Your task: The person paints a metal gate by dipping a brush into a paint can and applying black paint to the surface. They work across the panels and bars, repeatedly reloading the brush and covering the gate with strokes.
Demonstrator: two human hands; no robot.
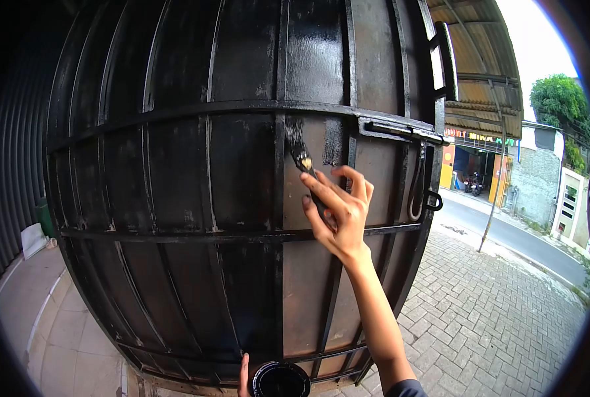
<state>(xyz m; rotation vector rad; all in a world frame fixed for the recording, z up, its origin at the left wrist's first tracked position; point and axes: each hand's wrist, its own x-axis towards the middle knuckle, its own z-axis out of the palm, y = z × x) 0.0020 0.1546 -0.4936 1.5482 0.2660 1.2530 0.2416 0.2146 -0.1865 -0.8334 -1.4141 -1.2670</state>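
While the right hand (338, 212) is up in front of the gate (176, 178), its fingers are curled around the handle of a paintbrush (301, 157). So this hand is closed on the brush. The brush sticks up and a little to the left from the top of the hand. Its black bristles touch the gate just under the top cross bar, near the middle post. The metal by the bristles is shiny black. The panel beside and below the hand is dull brown.

Down at the bottom edge, only a little of the left hand (244, 377) shows. It is right against a round black paint can (280, 381). Most of this hand is cut off, so I cannot tell if it grips the can. The can is well below the brush, almost straight under it.

To the right of the brush, a sliding latch (401, 129) sits on the gate. A metal loop (415, 192) hangs under it. Brick paving (493, 311) covers the ground on the right. Farther off are a road (506, 231), a green tree (559, 99) and parked motorbikes (473, 184).
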